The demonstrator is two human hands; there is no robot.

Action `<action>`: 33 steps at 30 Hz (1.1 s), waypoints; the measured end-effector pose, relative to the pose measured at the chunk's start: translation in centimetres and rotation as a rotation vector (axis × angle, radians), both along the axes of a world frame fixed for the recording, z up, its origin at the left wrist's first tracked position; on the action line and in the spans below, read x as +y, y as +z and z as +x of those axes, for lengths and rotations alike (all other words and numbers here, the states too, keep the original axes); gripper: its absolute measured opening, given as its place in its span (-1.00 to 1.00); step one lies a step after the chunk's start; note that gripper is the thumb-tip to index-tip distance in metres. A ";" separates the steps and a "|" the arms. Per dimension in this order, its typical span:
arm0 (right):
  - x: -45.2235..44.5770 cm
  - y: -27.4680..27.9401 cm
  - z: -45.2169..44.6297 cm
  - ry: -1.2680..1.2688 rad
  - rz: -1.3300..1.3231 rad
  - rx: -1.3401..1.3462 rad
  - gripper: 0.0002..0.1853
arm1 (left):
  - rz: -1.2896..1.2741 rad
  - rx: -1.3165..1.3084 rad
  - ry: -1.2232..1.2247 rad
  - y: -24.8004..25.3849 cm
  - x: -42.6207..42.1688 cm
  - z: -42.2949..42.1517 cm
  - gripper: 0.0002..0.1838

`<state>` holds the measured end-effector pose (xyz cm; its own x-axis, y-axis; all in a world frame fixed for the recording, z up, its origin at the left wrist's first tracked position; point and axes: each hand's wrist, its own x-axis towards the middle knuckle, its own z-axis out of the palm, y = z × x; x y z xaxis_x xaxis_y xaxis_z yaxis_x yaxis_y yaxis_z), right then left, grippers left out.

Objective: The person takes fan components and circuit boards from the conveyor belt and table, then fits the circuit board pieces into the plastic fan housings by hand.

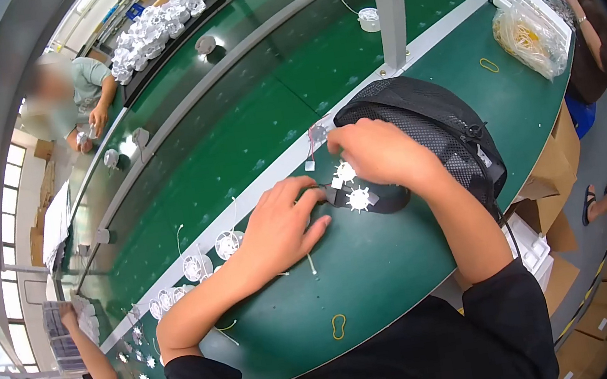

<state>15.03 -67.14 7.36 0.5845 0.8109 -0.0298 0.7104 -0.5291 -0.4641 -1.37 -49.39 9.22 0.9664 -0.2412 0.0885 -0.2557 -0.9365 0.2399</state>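
Note:
My left hand rests low over the green workbench, its thumb spread from the fingers. Its index fingertip is by the end of a dark strap. My right hand is in front of the black mesh bag, fingers curled down; whatever they hold is hidden. Close below its fingers is a small white spoked wheel. A second white spoked wheel lies on the strap between my hands. Just beyond my right fingertips sits a small part with red wires and a white connector.
White round fan housings line the bench beside my left forearm. Rubber bands lie on the bench; a clear bag of them is at right. A grey post stands by the green conveyor. Co-workers sit at left and right.

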 end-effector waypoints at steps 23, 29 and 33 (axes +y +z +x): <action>1.5 -1.9 0.0 0.061 -0.181 -0.273 -0.87 | -0.081 -0.179 0.118 -5.0 -2.9 -7.8 -0.57; 1.7 -0.5 -1.4 0.011 0.194 -0.227 -0.93 | -0.270 -0.244 0.124 -5.2 -2.2 -8.5 -0.71; 2.5 0.9 -4.4 0.087 0.582 -0.020 -0.92 | -0.861 -0.012 0.237 -2.7 -2.4 -8.5 -0.78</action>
